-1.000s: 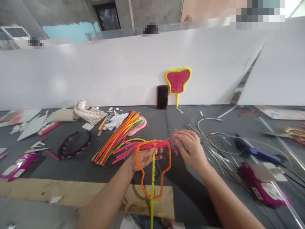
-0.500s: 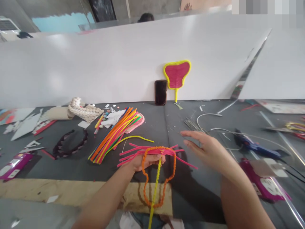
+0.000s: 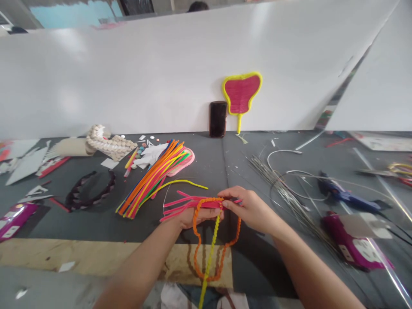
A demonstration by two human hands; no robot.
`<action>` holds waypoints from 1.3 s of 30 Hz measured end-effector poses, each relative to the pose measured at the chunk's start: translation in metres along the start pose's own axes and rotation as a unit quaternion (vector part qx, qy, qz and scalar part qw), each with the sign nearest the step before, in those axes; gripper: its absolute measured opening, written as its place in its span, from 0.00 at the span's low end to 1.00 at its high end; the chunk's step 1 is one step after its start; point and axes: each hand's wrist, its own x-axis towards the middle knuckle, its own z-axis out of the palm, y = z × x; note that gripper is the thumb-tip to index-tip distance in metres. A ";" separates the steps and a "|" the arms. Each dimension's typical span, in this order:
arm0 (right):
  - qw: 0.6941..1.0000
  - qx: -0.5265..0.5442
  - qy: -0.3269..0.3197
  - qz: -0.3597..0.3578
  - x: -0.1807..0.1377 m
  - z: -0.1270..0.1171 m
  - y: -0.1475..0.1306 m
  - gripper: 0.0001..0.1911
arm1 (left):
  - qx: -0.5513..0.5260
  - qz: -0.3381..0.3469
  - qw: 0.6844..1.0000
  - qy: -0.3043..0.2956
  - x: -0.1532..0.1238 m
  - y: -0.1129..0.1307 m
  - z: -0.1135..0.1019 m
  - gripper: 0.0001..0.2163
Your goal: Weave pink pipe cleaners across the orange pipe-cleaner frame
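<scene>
The left hand lies palm up under a cluster of pink strips, holding them, with its thumb laid over them near the middle. The strips cross the top of an orange twisted frame, and their loose ends fan out to the left, beyond that hand. The frame hangs from the hands toward the near side, over a brown sheet; its left side passes in front of the left hand. A yellow twisted stem runs down through the frame's middle to the near edge.

The right hand has its thumb and forefinger narrowed to a pinch on the frame's top edge, just right of the stem's upper end. Whether it also grips the strips, I cannot tell. Short pink tips show just past its fingers, and the frame's right side drops below it.

Near the strips, on the far left, lies a bundle of coloured stems, one yellow piece reaching out toward the hands. Thin metal wires lie beyond the right hand, to its right.
</scene>
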 end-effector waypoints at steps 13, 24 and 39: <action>0.999 0.028 -0.012 0.019 -0.002 0.002 0.007 0.13 | -0.015 -0.014 1.000 -0.002 0.000 0.002 0.000 0.06; 0.993 0.075 -0.094 0.007 -0.004 -0.010 0.017 0.16 | -0.009 -0.038 0.999 0.006 0.003 -0.004 -0.008 0.14; 0.974 -0.201 -0.084 0.054 -0.001 -0.023 0.045 0.18 | 0.426 0.131 0.818 0.363 -0.047 0.038 -0.027 0.13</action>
